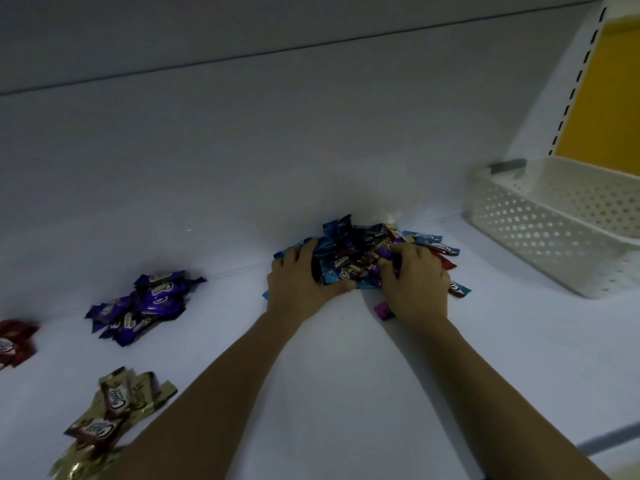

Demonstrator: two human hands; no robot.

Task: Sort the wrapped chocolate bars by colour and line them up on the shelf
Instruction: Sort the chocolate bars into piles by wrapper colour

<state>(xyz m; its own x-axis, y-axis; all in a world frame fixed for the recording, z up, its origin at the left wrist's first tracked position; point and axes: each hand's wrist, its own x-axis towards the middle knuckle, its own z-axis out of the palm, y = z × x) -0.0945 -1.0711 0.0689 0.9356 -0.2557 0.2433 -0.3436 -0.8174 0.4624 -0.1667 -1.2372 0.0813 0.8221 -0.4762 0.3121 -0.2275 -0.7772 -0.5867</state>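
Observation:
A mixed heap of wrapped chocolate bars (349,261), mostly blue with some red, purple and gold, lies at the back of the white shelf (332,368). My left hand (299,282) rests on the heap's left side, fingers spread over blue wrappers. On the right side my right hand (414,282) has its fingers curled into the bars. A pink bar (382,310) peeks out under my right wrist. Sorted piles lie to the left: purple bars (142,306), gold bars (110,414) and red bars (15,341).
A white perforated plastic basket (540,233) stands at the right of the shelf. The shelf's back wall rises just behind the heap. A slotted upright (578,74) and a yellow panel are at the far right.

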